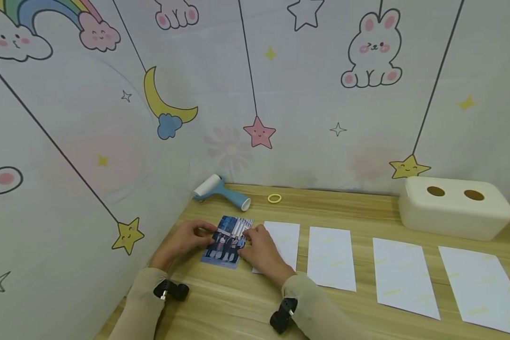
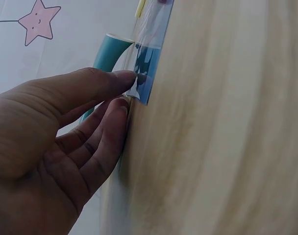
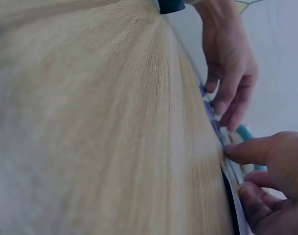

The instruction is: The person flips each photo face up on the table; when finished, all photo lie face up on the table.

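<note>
A group photo print [image 1: 226, 248] lies low over the wooden table at the left, with several people pictured on it. My left hand [image 1: 193, 236] pinches its left edge, thumb [image 2: 122, 81] on the picture side and fingertips at the rim. On the opposite edge my right hand [image 1: 261, 248] holds the print between thumb [image 3: 242, 151] and fingers, covering part of the picture. Just right of it, a white card with yellow marks [image 1: 284, 236] is partly hidden by my right hand and wrist.
Several more white cards [image 1: 331, 259] lie in a row to the right. Behind the photo are a blue-handled lint roller [image 1: 227, 192] and a yellow ring [image 1: 274, 202]. A cream box with two holes [image 1: 450, 217] stands at the back right, before a patterned cloth wall [image 1: 314, 156].
</note>
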Demonstrator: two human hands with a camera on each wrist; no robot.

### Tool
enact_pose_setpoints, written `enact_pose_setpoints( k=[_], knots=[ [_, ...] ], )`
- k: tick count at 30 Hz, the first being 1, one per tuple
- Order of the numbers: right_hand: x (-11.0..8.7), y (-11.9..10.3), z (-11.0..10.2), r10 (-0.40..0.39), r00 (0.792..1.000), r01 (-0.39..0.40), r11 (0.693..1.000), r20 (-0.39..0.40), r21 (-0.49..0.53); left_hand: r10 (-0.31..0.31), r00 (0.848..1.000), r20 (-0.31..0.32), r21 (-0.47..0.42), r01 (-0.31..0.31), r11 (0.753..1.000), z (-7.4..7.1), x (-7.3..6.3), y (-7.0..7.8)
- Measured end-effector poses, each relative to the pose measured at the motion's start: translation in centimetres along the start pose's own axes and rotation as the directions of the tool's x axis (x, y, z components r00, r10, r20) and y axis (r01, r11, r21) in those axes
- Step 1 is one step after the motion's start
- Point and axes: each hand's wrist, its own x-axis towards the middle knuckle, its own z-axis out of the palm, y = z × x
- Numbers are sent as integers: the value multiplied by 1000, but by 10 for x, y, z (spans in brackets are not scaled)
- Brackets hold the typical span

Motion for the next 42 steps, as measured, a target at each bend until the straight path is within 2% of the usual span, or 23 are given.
enact_pose_setpoints(
  k=[12,18,23,28,35,42],
  knots=[
    [-1,-4,-1,-25,999,27,996,24,-88,3,1000,-3,-11,-3,1000,1,2,-3],
    [-4,-7,-10,-57,997,59,997,45,-48,16,1000,-22,8,-15,1000,2,1,-1],
    [-6,-7,-25,-78,996,77,997,39,7,54,998,-31,1,-54,999,2,0,11],
    [-7,-8,-43,-88,996,88,996,25,-1,82,996,-32,24,-82,996,4,1,27],
    [-14,0,-64,-91,996,91,996,-22,-18,186,983,9,55,-186,981,20,8,45],
    [-23,14,-84,-55,996,55,998,-72,-11,245,968,60,20,-247,969,38,15,64]
  ],
)
